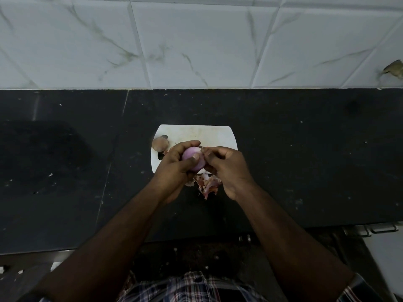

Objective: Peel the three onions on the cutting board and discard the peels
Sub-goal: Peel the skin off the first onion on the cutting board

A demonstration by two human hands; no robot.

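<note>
Centrally, the left hand (174, 162) grips a peeled onion (193, 159); the right hand (226, 168) pinches at its tip, peel hardly visible.

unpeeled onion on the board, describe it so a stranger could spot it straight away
Find the white cutting board on the black counter. At its left edge lies the unpeeled onion, beside the left hand. It wears dry brown skin, unlike the smooth purple onion gripped in that hand.
</note>
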